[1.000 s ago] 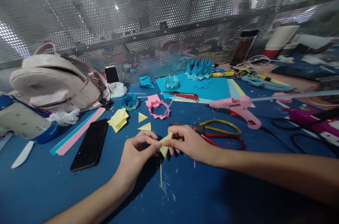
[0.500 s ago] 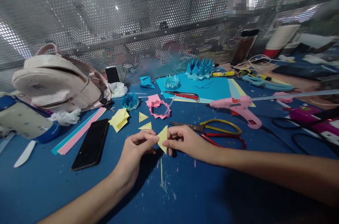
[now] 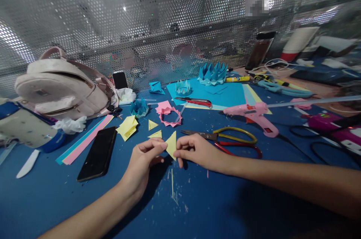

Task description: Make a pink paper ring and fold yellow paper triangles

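Observation:
A small folded triangle of yellow paper [image 3: 172,146] is held up between my two hands over the blue table. My left hand [image 3: 146,156] pinches its left corner between thumb and fingers. On the other side, my right hand [image 3: 194,150] grips its right edge near the lower tip. Just beyond my left fingers lie two more yellow triangles [image 3: 152,124], one partly hidden by my hand. Farther off are a pink zigzag paper ring [image 3: 170,123] and a folded yellow paper piece [image 3: 127,128]. Scissors [image 3: 235,135] with yellow and red handles lie beyond my right hand.
A pink glue gun [image 3: 251,113] with a long clear stick lies to the right. Behind are a red cutter [image 3: 194,101], blue paper [image 3: 234,94] and a spiky blue paper piece [image 3: 213,74]. At left are a black phone [image 3: 97,154], paper strips [image 3: 87,139] and a backpack [image 3: 62,84].
The yellow triangle has shifted slightly left and up and turned a little between my fingers. Both hands keep their hold; the other things stay where they were.

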`<action>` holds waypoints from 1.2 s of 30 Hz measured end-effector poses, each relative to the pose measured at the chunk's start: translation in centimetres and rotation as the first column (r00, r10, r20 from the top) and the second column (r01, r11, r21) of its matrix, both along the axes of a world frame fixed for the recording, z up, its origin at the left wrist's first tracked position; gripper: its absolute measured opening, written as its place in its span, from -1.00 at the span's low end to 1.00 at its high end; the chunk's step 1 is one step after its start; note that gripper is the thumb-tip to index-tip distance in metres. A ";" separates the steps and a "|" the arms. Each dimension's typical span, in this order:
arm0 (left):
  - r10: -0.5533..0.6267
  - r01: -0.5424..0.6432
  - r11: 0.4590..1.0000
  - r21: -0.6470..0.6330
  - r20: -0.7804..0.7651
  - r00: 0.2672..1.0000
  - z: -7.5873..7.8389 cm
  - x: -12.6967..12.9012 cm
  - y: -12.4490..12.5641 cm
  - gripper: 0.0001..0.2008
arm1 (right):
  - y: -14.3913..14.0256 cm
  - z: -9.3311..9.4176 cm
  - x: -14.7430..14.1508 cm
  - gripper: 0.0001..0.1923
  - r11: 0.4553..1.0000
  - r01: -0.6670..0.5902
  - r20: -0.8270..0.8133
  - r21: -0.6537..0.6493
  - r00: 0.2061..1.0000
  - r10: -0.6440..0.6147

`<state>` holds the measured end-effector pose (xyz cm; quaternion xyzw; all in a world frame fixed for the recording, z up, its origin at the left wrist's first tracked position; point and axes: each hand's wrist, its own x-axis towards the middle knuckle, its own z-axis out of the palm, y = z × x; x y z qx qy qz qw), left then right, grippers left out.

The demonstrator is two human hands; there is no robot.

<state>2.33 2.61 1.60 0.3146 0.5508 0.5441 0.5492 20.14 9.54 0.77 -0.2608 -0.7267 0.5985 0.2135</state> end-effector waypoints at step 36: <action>0.586 0.863 0.178 0.472 -0.756 0.293 1.9 -2.3 -1.3 -0.88 | 0.5 0.1 0.8 -0.50 0.996 -0.080 -0.111 -0.028 0.991 0.077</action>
